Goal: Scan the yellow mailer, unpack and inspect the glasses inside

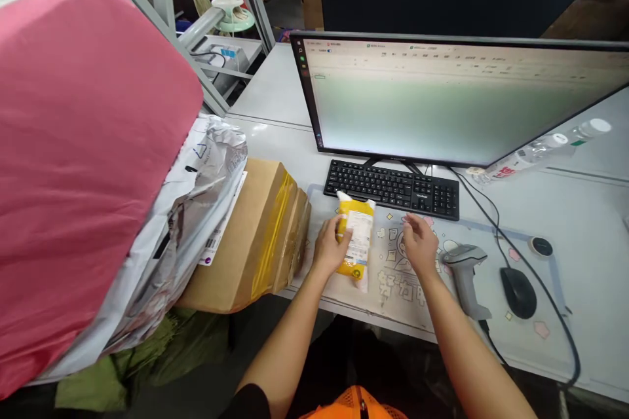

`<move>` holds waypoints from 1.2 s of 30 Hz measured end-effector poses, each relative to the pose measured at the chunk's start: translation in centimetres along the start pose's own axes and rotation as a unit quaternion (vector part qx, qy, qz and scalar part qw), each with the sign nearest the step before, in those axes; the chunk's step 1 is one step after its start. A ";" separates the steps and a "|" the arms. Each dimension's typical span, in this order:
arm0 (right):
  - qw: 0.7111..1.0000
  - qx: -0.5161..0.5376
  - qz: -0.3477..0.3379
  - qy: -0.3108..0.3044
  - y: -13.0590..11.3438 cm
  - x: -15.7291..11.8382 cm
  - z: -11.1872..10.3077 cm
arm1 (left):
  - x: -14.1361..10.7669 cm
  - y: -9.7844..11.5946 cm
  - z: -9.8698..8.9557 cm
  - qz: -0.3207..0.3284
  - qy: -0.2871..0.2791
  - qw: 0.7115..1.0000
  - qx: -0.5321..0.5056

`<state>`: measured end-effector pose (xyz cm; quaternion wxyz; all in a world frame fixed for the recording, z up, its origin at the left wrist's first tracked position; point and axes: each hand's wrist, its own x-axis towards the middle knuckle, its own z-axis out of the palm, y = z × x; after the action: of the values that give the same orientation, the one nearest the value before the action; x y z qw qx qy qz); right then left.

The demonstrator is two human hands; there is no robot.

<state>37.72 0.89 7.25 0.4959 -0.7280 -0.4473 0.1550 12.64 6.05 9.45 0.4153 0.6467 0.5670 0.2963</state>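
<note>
A small yellow-and-white parcel [358, 236] with a white printed label lies on the desk mat, just in front of the keyboard. My left hand [331, 245] grips its left edge, the thumb over the label side. To the right of the parcel, my right hand [420, 242] hovers above the mat with loosely bent fingers and holds nothing. A grey handheld barcode scanner [464, 275] lies beside my right wrist, its cable running off the front edge.
A black keyboard [388, 186] sits below a lit monitor [442, 105]. Farther right are a black mouse [518, 291], its cable and plastic bottles [531, 150]. Cardboard boxes [246, 236], a grey mailer bag [167, 242] and a large pink package [88, 144] crowd the left side.
</note>
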 end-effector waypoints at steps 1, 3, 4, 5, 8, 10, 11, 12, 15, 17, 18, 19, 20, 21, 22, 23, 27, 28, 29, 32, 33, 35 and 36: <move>1.000 0.006 0.002 -0.007 -0.1 0.5 1.3 | 0.6 -0.1 0.4 0.016 -0.031 0.999 -0.015; 1.000 0.007 0.003 -0.014 -0.1 1.3 3.0 | 1.7 -0.6 1.1 0.040 -0.058 0.997 -0.041; 1.000 0.006 0.002 -0.016 0.0 1.6 3.5 | 2.5 -0.9 1.3 0.047 -0.040 0.997 -0.043; 1.000 0.005 -0.001 -0.018 0.2 1.7 3.8 | 3.7 -1.2 1.5 0.055 0.000 0.998 -0.033; 1.000 0.001 -0.011 -0.027 0.3 1.7 4.3 | 8.7 -2.9 2.3 0.073 0.146 0.986 0.048; 0.999 0.005 -0.015 -0.038 0.4 1.4 4.6 | 11.6 -4.2 2.9 0.065 0.171 0.979 0.095; 0.999 0.009 -0.015 -0.044 0.4 1.1 4.7 | 12.6 -4.8 3.2 0.063 0.168 0.978 0.110; 0.999 0.015 -0.016 -0.050 0.3 0.9 4.8 | 13.2 -5.3 3.5 0.065 0.161 0.977 0.121; 0.997 0.034 -0.018 -0.073 0.3 0.3 5.2 | 13.5 -6.5 3.8 0.081 0.149 0.975 0.142; 0.995 0.046 -0.020 -0.090 0.3 0.0 5.5 | 13.1 -6.9 3.9 0.085 0.151 0.973 0.154; 0.994 0.051 -0.021 -0.097 0.2 0.0 5.6 | 13.0 -6.9 3.9 0.085 0.154 0.971 0.161; 0.993 0.054 -0.022 -0.102 0.2 0.0 5.7 | 12.9 -6.9 3.9 0.085 0.157 0.970 0.166; 0.992 0.056 -0.024 -0.107 0.1 0.0 5.7 | 12.8 -6.9 3.9 0.085 0.158 0.969 0.171; 0.992 0.057 -0.026 -0.110 0.1 0.0 5.8 | 12.8 -6.8 4.0 0.088 0.156 0.968 0.175; 0.992 0.058 -0.028 -0.113 0.0 0.1 5.8 | 12.7 -6.7 4.1 0.093 0.151 0.968 0.177; 0.991 0.057 -0.029 -0.115 0.0 0.2 5.8 | 12.6 -6.7 4.1 0.099 0.144 0.968 0.179; 0.991 0.049 -0.034 -0.117 -0.1 0.4 5.6 | 12.4 -6.7 4.4 0.120 0.128 0.969 0.177; 0.992 0.046 -0.035 -0.116 -0.1 0.4 5.5 | 12.4 -6.7 4.4 0.121 0.129 0.969 0.175; 0.992 0.042 -0.036 -0.115 0.0 0.5 5.4 | 12.4 -6.8 4.4 0.122 0.130 0.969 0.172; 0.993 0.026 -0.036 -0.108 0.9 0.9 4.5 | 12.3 -6.9 4.5 0.125 0.135 0.969 0.167; 0.994 0.019 -0.035 -0.104 1.3 1.2 4.1 | 12.2 -6.9 4.5 0.126 0.137 0.968 0.166; 0.995 0.001 -0.034 -0.089 2.3 2.0 3.3 | 12.1 -6.9 4.5 0.131 0.137 0.968 0.165; 0.996 -0.009 -0.034 -0.081 2.8 2.6 2.9 | 12.0 -6.8 4.5 0.134 0.138 0.968 0.163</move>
<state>38.57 4.35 4.03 0.4560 -0.7020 -0.5121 0.1923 15.36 17.01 0.26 0.1786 0.7286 0.5679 0.3388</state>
